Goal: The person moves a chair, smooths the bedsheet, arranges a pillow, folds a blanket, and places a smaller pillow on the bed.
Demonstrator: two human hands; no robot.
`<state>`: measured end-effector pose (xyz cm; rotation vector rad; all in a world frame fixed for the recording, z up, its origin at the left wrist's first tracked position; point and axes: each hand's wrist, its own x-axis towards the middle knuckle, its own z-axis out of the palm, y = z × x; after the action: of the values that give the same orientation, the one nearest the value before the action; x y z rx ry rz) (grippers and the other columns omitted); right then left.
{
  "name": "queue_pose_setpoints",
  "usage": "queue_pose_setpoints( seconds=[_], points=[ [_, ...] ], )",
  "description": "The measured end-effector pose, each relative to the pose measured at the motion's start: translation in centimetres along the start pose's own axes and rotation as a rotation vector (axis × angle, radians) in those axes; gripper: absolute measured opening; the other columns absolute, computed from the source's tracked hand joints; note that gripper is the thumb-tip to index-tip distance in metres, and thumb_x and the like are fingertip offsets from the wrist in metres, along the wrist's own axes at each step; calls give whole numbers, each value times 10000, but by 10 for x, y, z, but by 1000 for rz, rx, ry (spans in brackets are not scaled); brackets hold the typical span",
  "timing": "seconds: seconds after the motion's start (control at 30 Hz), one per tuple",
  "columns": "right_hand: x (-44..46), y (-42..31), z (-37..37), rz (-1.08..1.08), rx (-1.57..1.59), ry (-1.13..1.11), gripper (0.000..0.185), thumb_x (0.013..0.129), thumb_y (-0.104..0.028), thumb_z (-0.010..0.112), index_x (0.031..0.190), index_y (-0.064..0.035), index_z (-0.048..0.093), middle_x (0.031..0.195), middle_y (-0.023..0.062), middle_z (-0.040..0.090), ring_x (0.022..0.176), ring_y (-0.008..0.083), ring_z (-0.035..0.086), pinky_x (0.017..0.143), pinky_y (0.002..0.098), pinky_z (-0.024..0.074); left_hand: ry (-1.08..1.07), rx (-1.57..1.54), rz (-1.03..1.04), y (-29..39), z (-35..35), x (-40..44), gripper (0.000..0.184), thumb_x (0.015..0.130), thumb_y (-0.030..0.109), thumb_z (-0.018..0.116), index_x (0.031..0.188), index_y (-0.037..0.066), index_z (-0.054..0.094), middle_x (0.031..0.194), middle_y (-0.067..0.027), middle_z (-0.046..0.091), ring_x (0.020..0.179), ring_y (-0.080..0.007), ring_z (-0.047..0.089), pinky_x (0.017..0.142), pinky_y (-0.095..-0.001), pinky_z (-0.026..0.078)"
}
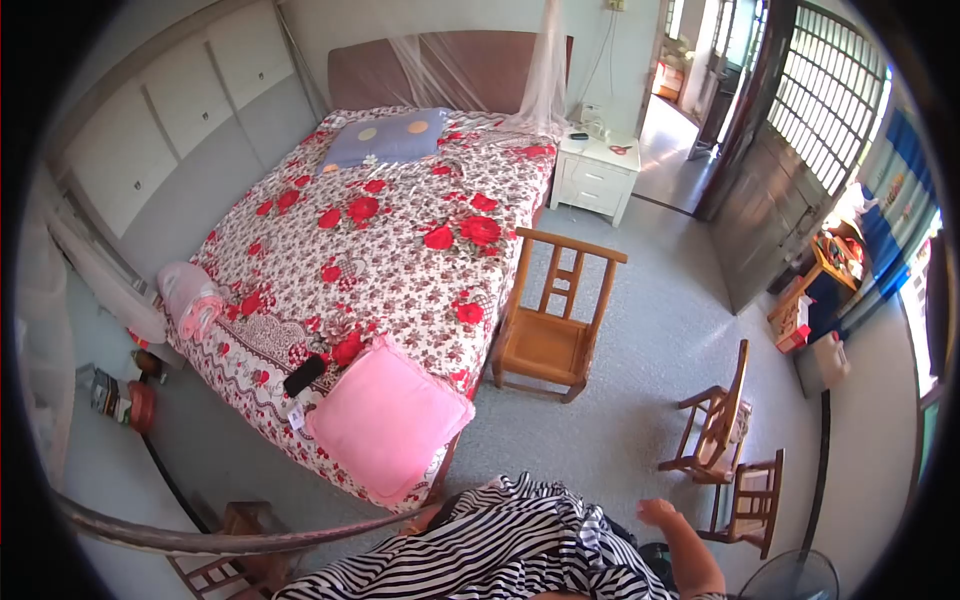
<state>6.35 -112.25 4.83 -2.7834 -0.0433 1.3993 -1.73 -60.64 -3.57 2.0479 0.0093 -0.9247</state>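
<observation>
My right hand hangs at my side above the floor, its fingers loosely extended and nothing visible in them. Near the bed's front corner, a small part of my left hand shows beside my striped shirt; its fingers are hidden. A long curved rod reaches from the left to about that hand, but I cannot tell whether the hand touches it. Closest in front lies a pink pillow on the floral bedsheet. A black phone-like object and a small white tag lie beside the pillow.
A wooden chair stands against the bed's right side. Two more chairs, one nearer the wall, stand at right by a fan. A blue pillow, rolled pink bedding, white nightstand and open door lie farther off.
</observation>
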Motion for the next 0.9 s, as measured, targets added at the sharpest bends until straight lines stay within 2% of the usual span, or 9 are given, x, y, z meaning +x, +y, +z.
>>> queue_pose_setpoints(
  seconds=[0.2,0.23,0.27,0.37,0.57,0.67,0.73,0.83,0.9],
  points=[
    [104,-12,-110,-211,-218,-2,319,755,-231,456,1032,-118,565,1036,154,580,998,315,544,817,440,437,59,-51,-88,11,2,20,365,834,269,423,1095,43,542,1081,-196,556,1003,-301,537,832,-348,415],
    [121,-15,-134,-312,-292,33,350,798,-314,442,1081,-133,540,1031,137,588,970,310,557,801,445,450,69,-58,-106,12,3,24,365,834,268,423,1095,43,541,1081,-196,556,1003,-302,537,832,-348,415],
    [146,-20,-154,-308,-300,57,348,793,-304,459,1092,-143,537,1052,128,581,983,314,550,808,449,444,84,-63,-127,15,4,28,364,833,267,423,1095,43,541,1081,-196,556,1003,-302,537,832,-348,415],
    [175,-57,-254,-399,-332,103,333,788,-278,484,1089,-148,541,1043,131,582,993,317,538,821,448,433,149,-100,-198,25,17,39,363,833,265,424,1094,42,540,1081,-197,555,1002,-304,536,833,-349,415],
    [300,-70,-416,-639,-295,378,281,763,-210,502,1017,-108,565,983,167,576,963,337,540,809,440,437,340,-226,-425,86,71,60,359,832,261,425,1093,42,539,1080,-199,554,1002,-307,535,834,-350,414],
    [349,-76,-477,-619,-330,536,278,752,-192,534,1013,-101,562,989,160,544,1005,334,498,831,434,410,399,-304,-516,138,97,80,358,832,259,426,1093,42,538,1080,-199,553,1002,-309,534,834,-350,414],
    [379,-78,-501,-627,-65,731,390,704,-187,571,1076,-90,510,1060,160,510,1020,321,461,848,422,389,432,-350,-562,173,116,91,357,831,258,427,1092,41,537,1080,-200,552,1002,-310,534,835,-351,414],
    [414,-90,-526,-525,-101,616,445,672,-226,612,1073,-78,490,1092,165,491,1070,300,431,875,413,363,473,-399,-621,220,136,102,355,831,256,427,1092,41,537,1080,-201,552,1002,-312,534,835,-351,413],
    [441,-100,-525,-547,-118,602,467,642,-251,644,1042,-62,497,1041,178,535,1027,311,491,840,417,406,495,-408,-660,246,138,108,354,830,254,428,1091,41,536,1079,-201,551,1002,-313,533,836,-352,413]
  ],
)
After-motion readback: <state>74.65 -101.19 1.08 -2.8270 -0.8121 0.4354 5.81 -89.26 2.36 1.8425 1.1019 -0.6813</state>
